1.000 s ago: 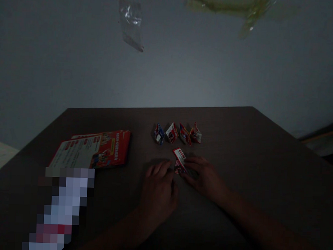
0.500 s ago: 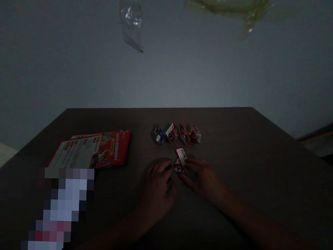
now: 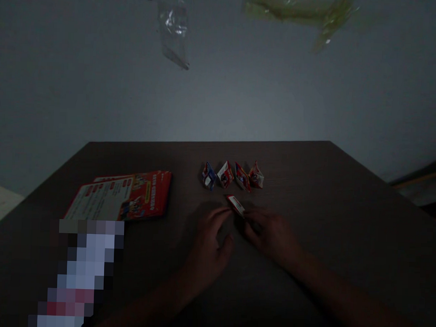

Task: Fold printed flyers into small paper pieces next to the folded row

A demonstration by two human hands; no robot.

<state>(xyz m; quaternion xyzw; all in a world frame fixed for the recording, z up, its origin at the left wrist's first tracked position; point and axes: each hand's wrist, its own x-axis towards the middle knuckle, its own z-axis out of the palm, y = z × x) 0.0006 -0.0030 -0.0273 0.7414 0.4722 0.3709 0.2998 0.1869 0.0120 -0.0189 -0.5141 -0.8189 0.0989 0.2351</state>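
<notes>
A small folded paper piece (image 3: 235, 205), red-edged with a white printed face, sits tilted between my hands. My right hand (image 3: 272, 232) has its fingers closed on the right end of the piece. On the other side, my left hand (image 3: 212, 244) has its fingertips at the piece's left edge, with the thumb apart from the fingers. Just beyond are several folded paper shapes in a row, among them a blue one (image 3: 208, 176), a white and red one (image 3: 225, 175) and a red one at the right end (image 3: 256, 176).
A stack of red and white printed sheets (image 3: 156, 192) lies on the dark table (image 3: 310, 176) at the left. Nearer, a pixelated patch hides part of the view. Behind the table stands a grey wall with clear tape (image 3: 175, 33) and yellowish tape (image 3: 298, 9).
The paper piece, which lay flatter and showed its dark patterned lower part, is now tilted up with only the white strip showing. The left fingers have stretched toward it.
</notes>
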